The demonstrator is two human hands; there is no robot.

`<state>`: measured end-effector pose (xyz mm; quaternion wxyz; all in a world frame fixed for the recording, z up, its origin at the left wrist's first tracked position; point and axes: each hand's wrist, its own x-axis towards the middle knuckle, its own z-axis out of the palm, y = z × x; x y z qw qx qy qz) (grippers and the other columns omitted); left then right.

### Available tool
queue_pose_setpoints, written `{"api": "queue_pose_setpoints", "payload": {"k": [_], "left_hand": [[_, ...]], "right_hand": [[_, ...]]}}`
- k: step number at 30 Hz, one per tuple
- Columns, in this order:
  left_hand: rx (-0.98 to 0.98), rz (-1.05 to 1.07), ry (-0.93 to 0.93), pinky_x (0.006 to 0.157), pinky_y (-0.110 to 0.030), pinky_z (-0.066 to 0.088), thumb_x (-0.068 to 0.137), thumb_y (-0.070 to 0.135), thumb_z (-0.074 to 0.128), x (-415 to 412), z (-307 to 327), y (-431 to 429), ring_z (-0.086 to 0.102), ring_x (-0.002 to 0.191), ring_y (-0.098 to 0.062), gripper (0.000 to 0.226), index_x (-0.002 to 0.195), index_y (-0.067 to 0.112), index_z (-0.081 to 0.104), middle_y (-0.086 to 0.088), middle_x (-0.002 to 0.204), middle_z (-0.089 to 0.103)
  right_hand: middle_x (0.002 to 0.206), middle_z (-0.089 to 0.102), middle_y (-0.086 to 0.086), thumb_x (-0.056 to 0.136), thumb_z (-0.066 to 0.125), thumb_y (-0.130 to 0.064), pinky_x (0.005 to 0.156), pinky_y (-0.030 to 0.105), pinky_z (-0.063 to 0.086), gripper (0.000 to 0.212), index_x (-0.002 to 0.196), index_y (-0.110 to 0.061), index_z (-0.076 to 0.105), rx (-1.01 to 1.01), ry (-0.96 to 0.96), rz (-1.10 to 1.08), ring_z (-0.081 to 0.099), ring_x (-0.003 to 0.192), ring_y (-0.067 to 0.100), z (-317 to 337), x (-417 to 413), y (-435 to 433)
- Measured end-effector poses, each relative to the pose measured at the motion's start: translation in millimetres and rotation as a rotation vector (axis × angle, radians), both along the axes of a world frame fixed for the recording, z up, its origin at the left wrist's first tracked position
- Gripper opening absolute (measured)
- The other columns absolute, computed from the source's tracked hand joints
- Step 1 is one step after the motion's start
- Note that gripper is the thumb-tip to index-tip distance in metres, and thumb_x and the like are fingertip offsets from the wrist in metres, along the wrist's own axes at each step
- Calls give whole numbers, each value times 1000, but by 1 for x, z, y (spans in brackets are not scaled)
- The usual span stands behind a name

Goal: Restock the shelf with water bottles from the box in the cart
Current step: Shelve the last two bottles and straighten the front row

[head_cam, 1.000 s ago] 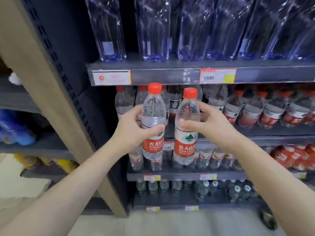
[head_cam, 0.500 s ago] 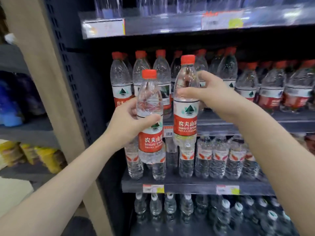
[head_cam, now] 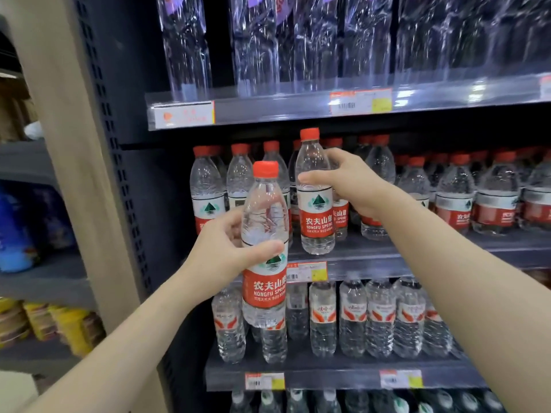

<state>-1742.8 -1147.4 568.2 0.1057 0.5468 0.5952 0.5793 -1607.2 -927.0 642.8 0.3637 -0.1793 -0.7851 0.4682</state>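
Head view faces a dark store rack, with both bare arms reaching in from below. The left hand point(head_cam: 222, 251) grasps the lower bottle point(head_cam: 264, 290) around its clear middle, just above the red label. Its thumb point(head_cam: 268, 247) lies across the front and its fingers point(head_cam: 235, 222) curl round the left side toward the back. This bottle is upright, red cap on top, held in the air in front of the rack. Its base hangs in front of the small bottles point(head_cam: 378, 317) standing on the lower shelf point(head_cam: 328, 378).

The right hand point(head_cam: 354, 186) grips the upper bottle point(head_cam: 316, 216) by the shoulder, above its label. The thumb point(head_cam: 310, 177) crosses the front and the fingers point(head_cam: 337, 156) wrap behind the right side. That bottle stands upright at the front edge of the middle shelf point(head_cam: 417, 260), left of the shelf's centre, just in front of the row of red-capped bottles point(head_cam: 453, 198) bearing the same red label. Its base is level with the shelf surface; whether it rests there I cannot tell. The 2 held bottles are near each other but do not touch.

A price tag point(head_cam: 307, 271) sits on the shelf lip just below the upper bottle. Above, the upper shelf point(head_cam: 268, 110) carries tall clear bottles point(head_cam: 316, 40). Left of the rack stands a beige upright point(head_cam: 74, 174), with blurred blue packs point(head_cam: 15, 228) and yellow packs point(head_cam: 44, 323) on grey shelving beyond.
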Motion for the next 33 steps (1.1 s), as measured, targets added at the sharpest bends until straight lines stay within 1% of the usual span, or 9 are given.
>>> {"api": "queue_pose_setpoints", "payload": {"k": [4, 9, 14, 19, 22, 24, 28, 31, 33], "left_hand": [[19, 1, -23, 91, -38, 62, 67, 31, 99, -9, -8, 6, 77, 107, -15, 70, 130, 31, 68, 7, 117, 79], [31, 1, -43, 89, -31, 63, 69, 24, 85, -17, -13, 10, 77, 106, -14, 64, 131, 26, 67, 9, 115, 79], [29, -8, -31, 87, -28, 63, 76, 14, 85, -21, -14, 15, 77, 105, -13, 62, 134, 24, 66, 7, 115, 80], [19, -6, -11, 91, -31, 62, 77, 14, 91, -24, -19, 19, 76, 108, -14, 60, 130, 26, 68, 7, 118, 79], [0, 0, 14, 92, -30, 61, 77, 13, 91, -23, -23, 22, 74, 110, -9, 58, 128, 25, 69, 22, 115, 77], [-8, 8, 32, 92, -32, 61, 77, 9, 90, -23, -25, 25, 74, 109, -8, 57, 127, 25, 69, 32, 110, 75], [1, 12, 27, 97, -41, 62, 67, 35, 90, -28, -31, 29, 75, 110, -16, 65, 129, 31, 69, 7, 118, 79], [11, 17, 21, 98, -44, 61, 71, 29, 90, -30, -34, 30, 75, 110, -15, 62, 129, 32, 69, 8, 119, 79], [19, 14, 9, 97, -41, 61, 72, 28, 89, -30, -34, 31, 75, 111, -14, 60, 128, 33, 68, 11, 120, 78]], "right_hand": [[109, 75, 0, 80, 88, -24, 86, 39, 62, 43, 116, -25, 65, -24, 49, -43, 74, 100, 19, -3, -17, 9], [104, 74, -1, 80, 89, -24, 91, 42, 60, 34, 103, -27, 64, 22, 59, -117, 72, 100, 19, -16, -34, 15], [120, 60, -6, 79, 89, -37, 80, 24, 47, 79, 143, -17, 48, 164, -22, -268, 59, 106, 15, -17, -36, 14], [131, 63, 2, 82, 87, -33, 76, 20, 40, 85, 152, -18, 42, 313, -144, -354, 51, 89, 10, -25, -31, 4], [115, 67, 3, 81, 88, -34, 76, 22, 43, 93, 159, -25, 37, 307, -96, -426, 53, 74, 3, -37, -31, 1], [96, 64, -1, 80, 89, -31, 80, 30, 52, 101, 162, -29, 28, 294, -97, -436, 59, 78, 12, -50, -35, -3], [79, 67, 4, 83, 86, -27, 75, 38, 58, 106, 164, -30, 16, 326, -92, -487, 67, 78, 21, -73, -41, -4], [76, 61, -1, 86, 83, -31, 62, 32, 50, 94, 161, -31, 27, 314, -11, -528, 63, 71, 19, -85, -45, -3], [85, 59, -3, 89, 81, -33, 67, 28, 43, 87, 160, -29, 32, 329, 19, -559, 58, 78, 17, -95, -48, -6]]}}
